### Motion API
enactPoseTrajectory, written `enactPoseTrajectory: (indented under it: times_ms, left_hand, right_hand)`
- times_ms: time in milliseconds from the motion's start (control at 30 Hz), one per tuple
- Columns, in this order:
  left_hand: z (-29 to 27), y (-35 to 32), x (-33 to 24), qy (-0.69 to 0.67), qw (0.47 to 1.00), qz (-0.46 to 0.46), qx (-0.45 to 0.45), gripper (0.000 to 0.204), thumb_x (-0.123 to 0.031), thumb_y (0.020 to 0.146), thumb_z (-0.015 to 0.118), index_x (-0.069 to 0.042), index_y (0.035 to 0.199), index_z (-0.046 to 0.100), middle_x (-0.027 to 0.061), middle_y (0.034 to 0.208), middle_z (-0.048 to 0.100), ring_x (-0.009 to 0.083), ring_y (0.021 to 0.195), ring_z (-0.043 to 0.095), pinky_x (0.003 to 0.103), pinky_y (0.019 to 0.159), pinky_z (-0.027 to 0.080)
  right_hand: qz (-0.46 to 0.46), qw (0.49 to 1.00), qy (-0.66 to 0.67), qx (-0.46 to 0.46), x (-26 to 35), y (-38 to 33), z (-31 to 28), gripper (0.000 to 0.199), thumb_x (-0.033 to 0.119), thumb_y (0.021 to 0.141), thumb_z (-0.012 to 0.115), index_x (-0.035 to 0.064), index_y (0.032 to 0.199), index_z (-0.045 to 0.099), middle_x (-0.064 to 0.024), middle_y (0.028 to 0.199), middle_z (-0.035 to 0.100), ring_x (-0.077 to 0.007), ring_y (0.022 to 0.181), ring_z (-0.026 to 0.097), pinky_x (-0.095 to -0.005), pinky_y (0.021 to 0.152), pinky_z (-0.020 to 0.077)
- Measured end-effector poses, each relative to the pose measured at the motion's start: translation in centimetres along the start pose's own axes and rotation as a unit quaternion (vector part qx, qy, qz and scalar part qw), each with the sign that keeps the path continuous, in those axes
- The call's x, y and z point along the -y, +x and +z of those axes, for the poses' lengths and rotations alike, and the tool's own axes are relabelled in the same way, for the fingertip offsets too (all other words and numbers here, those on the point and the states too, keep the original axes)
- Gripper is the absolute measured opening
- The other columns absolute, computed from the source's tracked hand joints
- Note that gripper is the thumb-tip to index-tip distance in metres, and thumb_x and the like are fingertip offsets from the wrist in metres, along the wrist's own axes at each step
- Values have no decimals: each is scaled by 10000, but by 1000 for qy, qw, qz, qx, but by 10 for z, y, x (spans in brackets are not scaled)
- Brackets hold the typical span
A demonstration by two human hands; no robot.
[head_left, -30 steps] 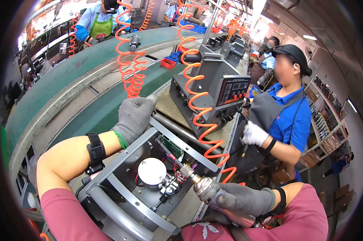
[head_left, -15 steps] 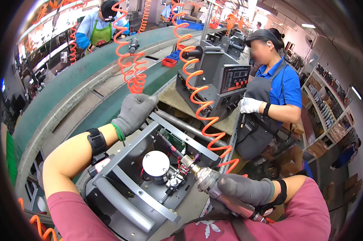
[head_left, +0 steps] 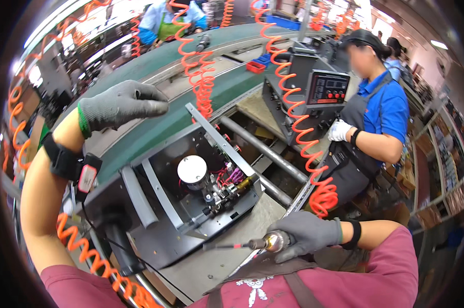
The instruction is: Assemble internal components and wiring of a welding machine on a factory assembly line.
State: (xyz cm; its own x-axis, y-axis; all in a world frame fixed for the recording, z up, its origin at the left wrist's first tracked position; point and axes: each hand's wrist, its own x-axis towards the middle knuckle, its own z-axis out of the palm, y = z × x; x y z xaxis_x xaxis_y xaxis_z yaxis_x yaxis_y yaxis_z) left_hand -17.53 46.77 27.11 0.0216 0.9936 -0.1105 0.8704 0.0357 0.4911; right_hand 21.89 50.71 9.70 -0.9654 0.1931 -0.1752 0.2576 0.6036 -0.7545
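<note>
Right fingers (head_left: 298, 233) wrap the screwdriver (head_left: 252, 244), its long axis pointing left toward the black chassis (head_left: 191, 205); left hand (head_left: 121, 105) loosely curled, empty, above.

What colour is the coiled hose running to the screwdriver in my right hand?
Orange, the coiled hose seen in the head view.

My left hand (head_left: 120, 105) is up in open air above the green belt (head_left: 155, 128). An orange curly hose (head_left: 203, 82) hangs just beside it. The open black metal box (head_left: 191, 200) sits below.
</note>
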Motion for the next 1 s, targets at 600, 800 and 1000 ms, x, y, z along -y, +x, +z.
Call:
enactPoseTrajectory:
  times_ms: [600, 800, 1000]
  left_hand:
    - [45, -156, -149, 156, 880, -355, -273, 268, -180, 832, 623, 30, 999, 614, 64, 845, 632, 104, 836, 582, 259, 776, 467]
    - [82, -175, -161, 50, 877, -348, -327, 254, -191, 835, 625, 25, 968, 628, 58, 828, 645, 128, 809, 600, 277, 759, 488]
    - [182, -150, -177, 184, 942, -221, -173, 324, -275, 758, 690, -70, 1004, 642, 106, 904, 622, 268, 809, 619, 350, 714, 491]
  right_hand:
    - [-200, 881, -314, 290, -187, 99, 92, 523, 533, 733, 642, 165, 1098, 576, -123, 956, 625, -318, 937, 595, -441, 810, 437]
    - [-177, 892, -333, 249, -195, 96, 101, 492, 494, 752, 636, 123, 1070, 580, -147, 1008, 596, -314, 994, 564, -462, 817, 418]
    - [-237, 944, -195, 124, -159, 94, 82, 366, 390, 836, 601, 87, 1038, 571, -159, 913, 606, -341, 867, 588, -441, 730, 462]
